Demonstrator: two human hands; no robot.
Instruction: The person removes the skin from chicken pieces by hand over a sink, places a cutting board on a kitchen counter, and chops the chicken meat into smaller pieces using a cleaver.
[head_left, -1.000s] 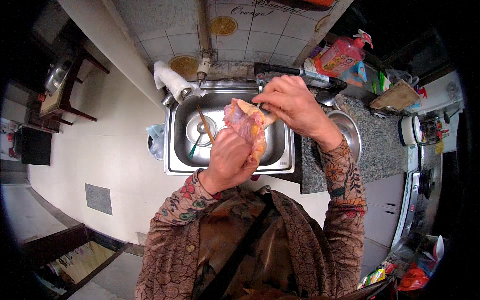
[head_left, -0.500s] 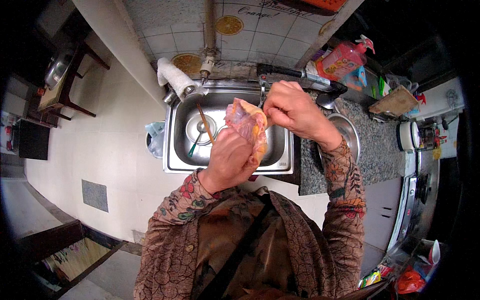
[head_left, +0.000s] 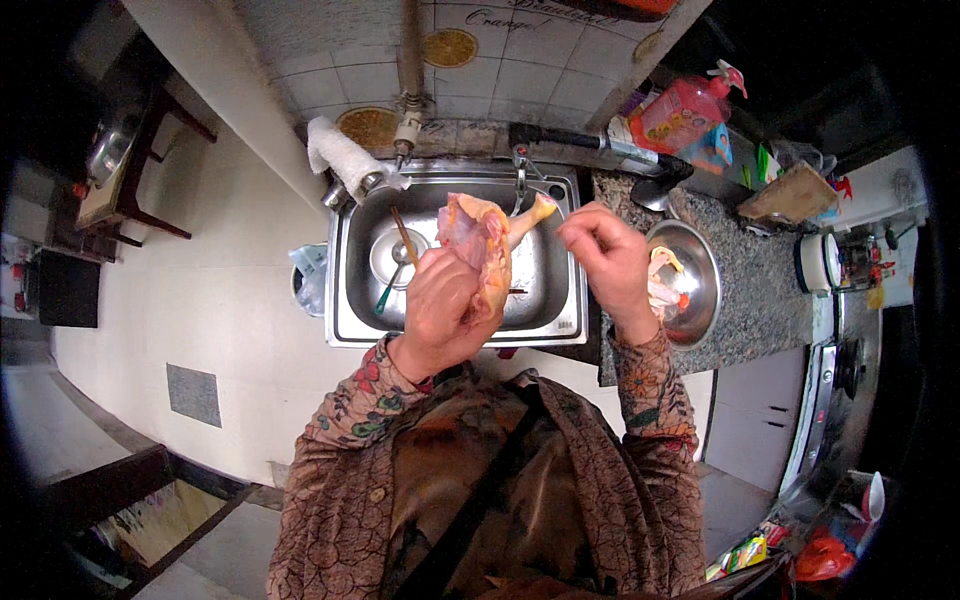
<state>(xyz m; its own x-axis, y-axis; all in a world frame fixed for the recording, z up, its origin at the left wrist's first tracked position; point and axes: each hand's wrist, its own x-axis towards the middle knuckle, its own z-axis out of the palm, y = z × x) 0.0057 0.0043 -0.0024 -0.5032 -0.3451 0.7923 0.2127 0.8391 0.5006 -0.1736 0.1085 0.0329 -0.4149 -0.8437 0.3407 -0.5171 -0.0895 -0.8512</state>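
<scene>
My left hand (head_left: 440,305) is closed round a raw chicken leg (head_left: 490,250), held up over the steel sink (head_left: 345,310). The meaty, torn end lies against my fingers, and the thin bone end points up and to the right. Just right of that end hovers my right hand (head_left: 607,250), apart from the leg. Its fingers are curled and pressed together; whether something small is in them is hidden. On the counter beside it, a steel bowl (head_left: 708,290) holds raw chicken pieces (head_left: 662,282).
A pale dish (head_left: 383,262) in the sink holds a green-handled spoon (head_left: 385,297), with chopsticks (head_left: 404,235) leaning there. The faucet (head_left: 521,165) rises at the sink's back. A wrapped white roll (head_left: 340,155) stands back left, a pink pump bottle (head_left: 688,112) back right.
My right hand has drawn back from the chicken leg, moving down and right. The leg's bone end and the pieces in the bowl now show. My left hand still grips the leg, slightly further left.
</scene>
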